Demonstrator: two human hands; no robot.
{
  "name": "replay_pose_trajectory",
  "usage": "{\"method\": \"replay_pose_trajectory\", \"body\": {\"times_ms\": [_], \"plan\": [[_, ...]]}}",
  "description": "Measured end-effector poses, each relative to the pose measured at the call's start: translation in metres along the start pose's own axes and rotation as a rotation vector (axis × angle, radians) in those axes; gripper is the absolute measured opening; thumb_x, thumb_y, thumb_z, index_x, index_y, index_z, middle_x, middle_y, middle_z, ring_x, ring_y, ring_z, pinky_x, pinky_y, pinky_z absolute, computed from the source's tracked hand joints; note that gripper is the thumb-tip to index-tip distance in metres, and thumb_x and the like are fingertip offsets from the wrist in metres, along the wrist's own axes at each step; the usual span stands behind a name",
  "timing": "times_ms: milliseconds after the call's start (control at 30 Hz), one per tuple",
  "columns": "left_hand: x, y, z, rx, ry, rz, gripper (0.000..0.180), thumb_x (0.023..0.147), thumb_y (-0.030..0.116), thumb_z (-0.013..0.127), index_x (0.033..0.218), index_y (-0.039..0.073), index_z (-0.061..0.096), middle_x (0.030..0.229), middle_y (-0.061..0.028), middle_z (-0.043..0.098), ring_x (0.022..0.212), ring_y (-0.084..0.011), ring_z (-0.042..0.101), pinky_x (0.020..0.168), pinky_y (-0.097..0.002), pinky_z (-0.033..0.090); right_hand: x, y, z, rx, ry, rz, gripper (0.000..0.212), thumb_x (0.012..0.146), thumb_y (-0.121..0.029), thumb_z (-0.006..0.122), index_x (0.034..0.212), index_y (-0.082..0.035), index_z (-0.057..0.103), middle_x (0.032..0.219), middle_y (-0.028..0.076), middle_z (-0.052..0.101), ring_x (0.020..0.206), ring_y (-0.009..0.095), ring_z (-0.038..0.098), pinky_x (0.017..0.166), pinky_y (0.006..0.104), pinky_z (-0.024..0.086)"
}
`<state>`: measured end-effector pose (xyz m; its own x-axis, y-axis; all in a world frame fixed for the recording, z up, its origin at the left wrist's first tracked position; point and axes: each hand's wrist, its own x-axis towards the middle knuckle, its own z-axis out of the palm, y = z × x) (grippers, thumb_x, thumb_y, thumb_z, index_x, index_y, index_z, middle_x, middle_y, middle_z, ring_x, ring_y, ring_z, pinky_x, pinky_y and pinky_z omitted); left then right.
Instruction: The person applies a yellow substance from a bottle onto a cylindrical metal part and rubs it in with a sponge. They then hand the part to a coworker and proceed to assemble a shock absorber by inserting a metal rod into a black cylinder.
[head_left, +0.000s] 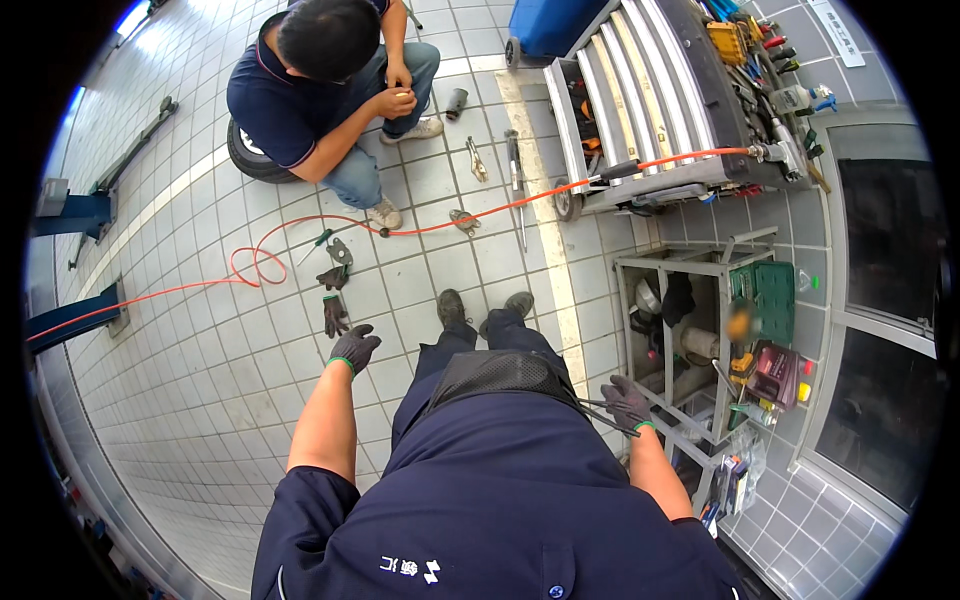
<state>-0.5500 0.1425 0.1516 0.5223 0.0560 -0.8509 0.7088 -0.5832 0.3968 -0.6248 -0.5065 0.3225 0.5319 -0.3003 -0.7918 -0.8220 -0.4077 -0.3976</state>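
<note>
My left hand (356, 348), in a dark grey work glove with a green cuff, hangs in the air over the tiled floor. Its fingers are loosely apart and nothing shows in them. A pair of similar dark gloves (334, 315) lies on the floor just beyond it. On my right side, my right hand (626, 400) wears the same kind of glove, with fingers spread and no object visible in it. Thin black cables (606, 414) run from my waist past that wrist. The grey metal shelf frame (680, 405) is what this hand is nearest to.
An orange hose (470, 218) crosses the floor to a tool trolley (660, 75). A seated person (310, 100) sits ahead on a tire. Metal parts (476, 160), a long rod-like tool (515, 165) and a screwdriver (323, 238) lie around. A green case (775, 300) stands on the shelf.
</note>
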Motion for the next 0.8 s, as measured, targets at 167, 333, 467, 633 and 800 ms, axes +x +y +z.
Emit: {"method": "replay_pose_trajectory", "body": {"times_ms": [167, 333, 467, 633, 800], "plan": [[0.031, -0.043, 0.008, -0.084, 0.05, 0.058, 0.067, 0.094, 0.027, 0.076, 0.154, 0.001, 0.062, 0.128, -0.0202, 0.076, 0.1, -0.0271, 0.072, 0.085, -0.0391, 0.059, -0.002, 0.0, 0.002, 0.008, -0.01, 0.027, 0.074, 0.103, -0.038, 0.079, 0.156, 0.007, 0.053, 0.138, 0.028, 0.071, 0.112, 0.029, 0.078, 0.098, 0.0395, 0.062], [0.042, -0.063, 0.01, -0.11, 0.065, 0.057, 0.065, 0.094, 0.023, 0.078, 0.154, 0.002, 0.063, 0.121, -0.017, 0.078, 0.091, -0.0238, 0.073, 0.076, -0.0384, 0.06, -0.005, 0.002, 0.006, 0.001, -0.019, 0.045, 0.075, 0.103, -0.037, 0.08, 0.156, 0.007, 0.052, 0.139, 0.029, 0.071, 0.116, 0.03, 0.077, 0.1, 0.0396, 0.062], [0.04, -0.068, 0.009, -0.117, 0.066, 0.039, 0.064, 0.095, 0.022, 0.078, 0.154, 0.004, 0.063, 0.118, -0.0157, 0.078, 0.089, -0.0226, 0.072, 0.075, -0.0385, 0.06, -0.003, 0.007, 0.012, 0.046, -0.016, 0.028, 0.074, 0.103, -0.036, 0.08, 0.156, 0.007, 0.053, 0.138, 0.027, 0.071, 0.116, 0.029, 0.076, 0.099, 0.0394, 0.062], [0.036, -0.075, 0.001, -0.056, 0.084, 0.068, 0.064, 0.095, 0.024, 0.078, 0.154, 0.004, 0.063, 0.116, -0.0162, 0.079, 0.086, -0.0219, 0.072, 0.074, -0.0381, 0.06, -0.003, -0.002, 0.014, 0.053, 0.008, 0.001, 0.071, 0.101, -0.034, 0.081, 0.155, 0.005, 0.057, 0.133, 0.021, 0.074, 0.098, 0.022, 0.073, 0.083, 0.0357, 0.06], [0.017, -0.052, -0.008, -0.036, 0.037, 0.004, 0.071, 0.093, 0.041, 0.071, 0.154, 0.004, 0.065, 0.156, -0.0243, 0.065, 0.145, -0.04, 0.062, 0.122, -0.0447, 0.049, -0.003, -0.006, 0.01, 0.044, 0.003, -0.014, 0.073, 0.101, -0.037, 0.079, 0.154, 0.007, 0.056, 0.139, 0.024, 0.072, 0.11, 0.025, 0.073, 0.092, 0.0366, 0.059]]}}
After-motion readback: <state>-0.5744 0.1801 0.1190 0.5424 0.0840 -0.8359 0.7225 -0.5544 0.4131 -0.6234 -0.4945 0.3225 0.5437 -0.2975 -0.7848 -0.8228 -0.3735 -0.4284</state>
